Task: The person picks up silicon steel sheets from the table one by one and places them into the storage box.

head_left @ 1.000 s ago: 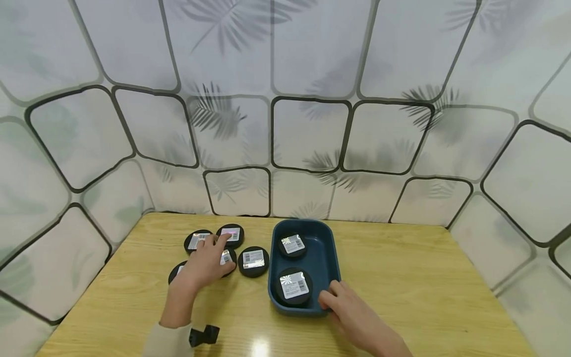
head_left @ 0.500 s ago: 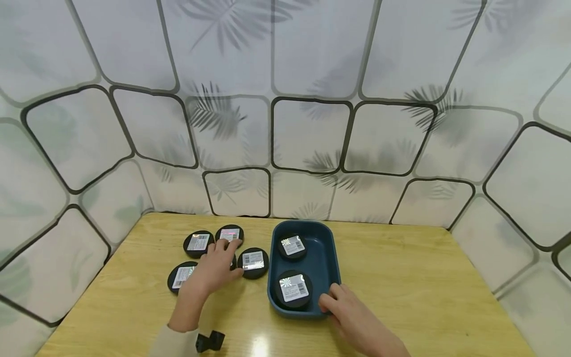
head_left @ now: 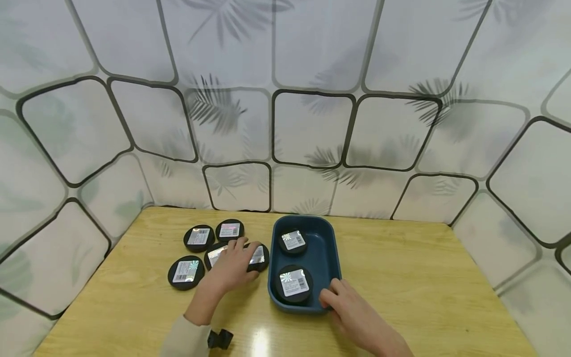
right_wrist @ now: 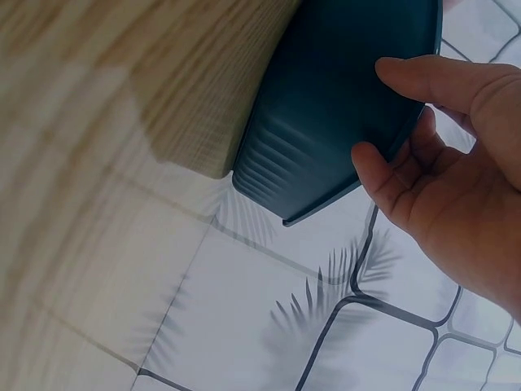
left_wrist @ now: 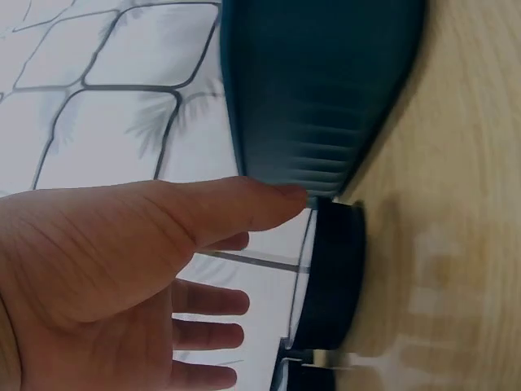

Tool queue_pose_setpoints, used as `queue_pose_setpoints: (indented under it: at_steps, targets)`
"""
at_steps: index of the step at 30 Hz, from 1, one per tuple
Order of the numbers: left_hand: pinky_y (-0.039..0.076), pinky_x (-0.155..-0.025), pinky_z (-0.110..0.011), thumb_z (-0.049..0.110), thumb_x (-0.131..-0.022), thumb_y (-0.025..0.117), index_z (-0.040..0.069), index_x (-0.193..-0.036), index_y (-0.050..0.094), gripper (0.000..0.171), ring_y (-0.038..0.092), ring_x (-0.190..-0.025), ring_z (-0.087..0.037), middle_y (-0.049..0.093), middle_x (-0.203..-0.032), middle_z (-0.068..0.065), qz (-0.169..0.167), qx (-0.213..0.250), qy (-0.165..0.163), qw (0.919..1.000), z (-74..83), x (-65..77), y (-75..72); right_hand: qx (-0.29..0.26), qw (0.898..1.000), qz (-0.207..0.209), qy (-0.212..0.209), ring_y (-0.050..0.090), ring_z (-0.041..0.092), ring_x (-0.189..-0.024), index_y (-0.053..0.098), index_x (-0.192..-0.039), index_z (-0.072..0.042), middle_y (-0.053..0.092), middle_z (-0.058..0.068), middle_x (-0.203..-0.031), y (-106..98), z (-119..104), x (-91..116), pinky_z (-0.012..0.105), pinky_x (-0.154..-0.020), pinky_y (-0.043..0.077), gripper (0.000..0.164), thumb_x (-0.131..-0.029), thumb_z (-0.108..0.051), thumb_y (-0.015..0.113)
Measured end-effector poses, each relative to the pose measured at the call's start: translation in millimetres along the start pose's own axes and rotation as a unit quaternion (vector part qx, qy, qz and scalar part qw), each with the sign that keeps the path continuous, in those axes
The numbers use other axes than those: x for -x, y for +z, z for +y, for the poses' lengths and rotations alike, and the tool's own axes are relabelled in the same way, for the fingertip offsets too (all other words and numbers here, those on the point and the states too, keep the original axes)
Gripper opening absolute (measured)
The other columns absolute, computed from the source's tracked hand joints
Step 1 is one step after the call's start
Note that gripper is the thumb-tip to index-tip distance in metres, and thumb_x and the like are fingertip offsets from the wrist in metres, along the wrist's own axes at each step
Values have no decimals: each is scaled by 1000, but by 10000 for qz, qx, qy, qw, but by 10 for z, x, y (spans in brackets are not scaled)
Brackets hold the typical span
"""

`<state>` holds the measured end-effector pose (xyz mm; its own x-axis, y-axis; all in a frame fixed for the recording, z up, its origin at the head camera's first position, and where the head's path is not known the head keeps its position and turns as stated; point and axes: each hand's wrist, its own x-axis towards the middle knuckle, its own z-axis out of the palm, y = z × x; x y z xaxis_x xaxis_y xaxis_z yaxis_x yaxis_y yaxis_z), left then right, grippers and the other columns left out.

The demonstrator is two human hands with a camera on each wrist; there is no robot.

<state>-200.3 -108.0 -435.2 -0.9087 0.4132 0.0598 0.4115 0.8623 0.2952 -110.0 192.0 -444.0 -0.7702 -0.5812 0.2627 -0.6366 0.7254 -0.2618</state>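
Note:
My left hand (head_left: pixel 230 268) is held over a flat round black container (head_left: pixel 264 258) with a silver barcode label, just left of a blue bin (head_left: pixel 320 255). In the left wrist view its fingers are straight and apart, and the thumb tip overlaps the upper corner of the black container (left_wrist: pixel 332 273). Another black container (head_left: pixel 213 254) lies partly hidden beneath the hand. My right hand (head_left: pixel 357 315) grips the bin's near right rim, thumb and fingers on either side of the wall in the right wrist view. Inside the bin, two black containers (head_left: pixel 293 284) lie along its left side, labels up.
Three more labelled black containers lie to the left: one at the back (head_left: pixel 230 229), one behind the left hand (head_left: pixel 199 238) and one nearer (head_left: pixel 186 272). A patterned curtain (head_left: pixel 308 129) surrounds the wooden table (head_left: pixel 401 272). A black strap piece (head_left: pixel 220 339) hangs by the left sleeve.
My left hand has moved right, from above the left group of containers to the one beside the bin. The right hand stays on the bin rim.

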Motion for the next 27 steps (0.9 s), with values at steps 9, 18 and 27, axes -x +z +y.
queue_pose_setpoints:
  at_steps: [9, 18, 27]
  targets:
    - [30, -106, -66, 29, -82, 81, 12, -146, 44, 76, 35, -134, -49, 37, -149, -28, -318, -148, -173, 9992, -40, -126, 127, 77, 10000, 25, -29, 37, 7, -76, 55, -86, -23, 37, -11, -82, -5, 13, -8, 22, -69, 38, 36, -76, 7, 73]
    - [32, -106, -64, 27, -80, 82, 11, -144, 45, 76, 38, -131, -49, 40, -145, -29, -346, -145, -317, 9988, -107, -122, 199, 53, 9998, 89, -155, 38, 6, -76, 56, -86, -22, 37, -11, -82, 9, 22, 5, 22, -69, 39, 36, -75, 7, 73]
    - [33, -105, -64, 27, -80, 82, 11, -142, 47, 73, 40, -130, -47, 46, -139, -26, -425, -284, -321, 9982, -149, -131, 154, -73, 9999, -105, 1, 37, 6, -76, 57, -88, -22, 37, -11, -83, -13, 12, 1, 21, -69, 39, 33, -79, 5, 73]
